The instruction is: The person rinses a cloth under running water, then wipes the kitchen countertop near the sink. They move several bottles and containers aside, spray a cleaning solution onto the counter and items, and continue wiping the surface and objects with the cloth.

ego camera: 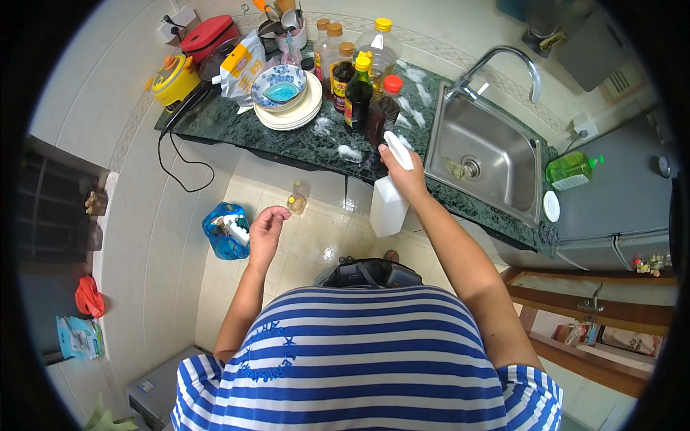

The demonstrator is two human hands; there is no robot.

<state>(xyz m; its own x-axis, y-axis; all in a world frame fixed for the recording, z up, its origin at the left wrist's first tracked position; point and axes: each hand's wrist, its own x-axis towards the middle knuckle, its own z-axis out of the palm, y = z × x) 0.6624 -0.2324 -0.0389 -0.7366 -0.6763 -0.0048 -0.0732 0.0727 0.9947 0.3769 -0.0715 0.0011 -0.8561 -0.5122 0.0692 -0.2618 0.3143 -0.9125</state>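
My right hand [405, 173] grips the neck of a white plastic spray bottle [389, 207], held upright at the counter's front edge, just in front of the sauce bottles. My left hand [268, 229] hangs over the floor with its fingers loosely curled and nothing seen in it. White foam [350, 153] lies in patches on the green marble countertop [215, 121]. A dark bottle with a red cap [384, 110] and a green glass bottle with a yellow cap [358, 94] stand behind the sprayer. Left of them, a blue patterned bowl [278, 86] rests on stacked white plates [291, 123].
A steel sink [488, 140] with a curved faucet [506, 51] lies to the right, beside green dish soap [572, 169]. A yellow electric pot [173, 81] and its black cord [188, 191] are at the left. On the floor sits a blue rubbish bag [215, 245].
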